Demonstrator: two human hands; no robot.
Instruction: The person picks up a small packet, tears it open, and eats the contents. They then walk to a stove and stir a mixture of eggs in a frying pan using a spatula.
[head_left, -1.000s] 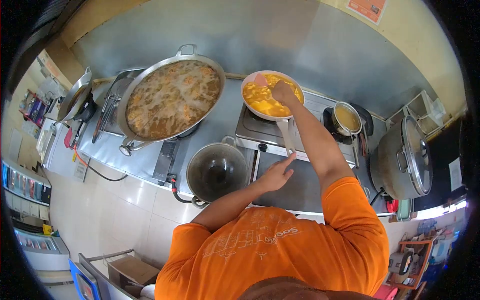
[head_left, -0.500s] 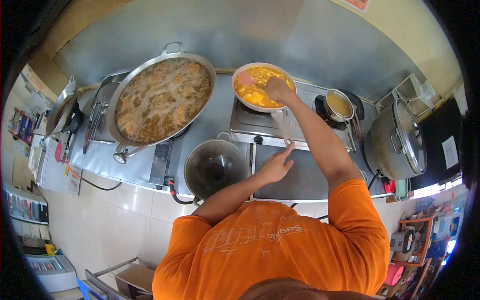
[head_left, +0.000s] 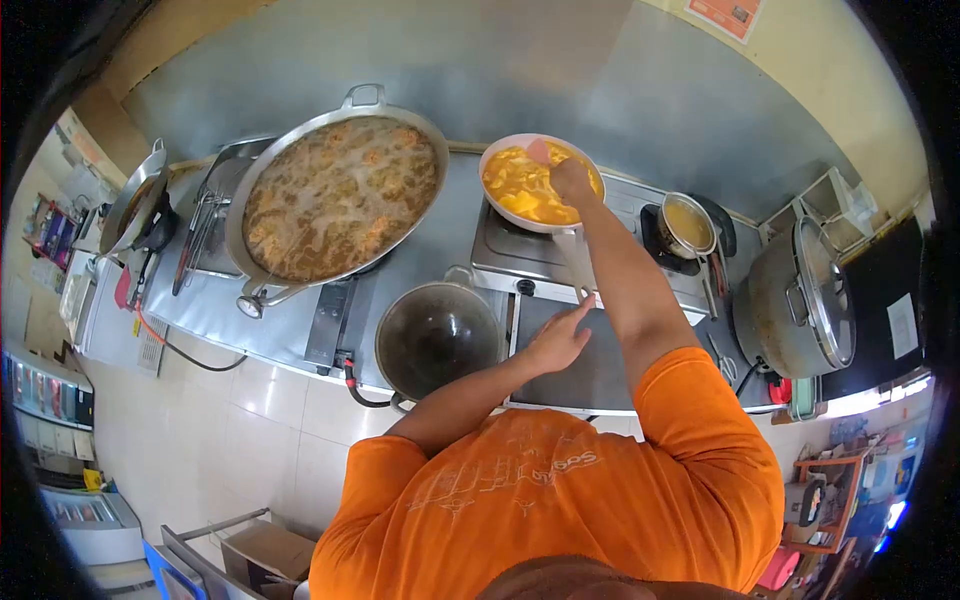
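Note:
A pale frying pan (head_left: 549, 228) sits on the silver gas stove, filled with yellow, partly set egg (head_left: 515, 180). Over the egg, my right hand (head_left: 571, 181) is closed round a spatula whose pink blade (head_left: 538, 152) shows at the pan's far side; its grip is hidden in my fist. My left hand (head_left: 560, 343) is at the near end of the pan's light handle (head_left: 574, 262). Its fingertips touch the handle's tip, while the thumb stands apart. An empty dark wok (head_left: 440, 340) lies just left of that hand.
A big wok (head_left: 235, 225) of bubbling oil with frying pieces stands at the left. A small pot (head_left: 688, 225) of yellowish liquid is on the right burner. Farther right is a large lidded pot (head_left: 790, 310). A gas hose (head_left: 365, 400) runs along the counter's front edge.
My right hand has moved the pink blade across the egg, rightward to the pan's far side. The left hand stays by the handle end. The whole view has shifted slightly.

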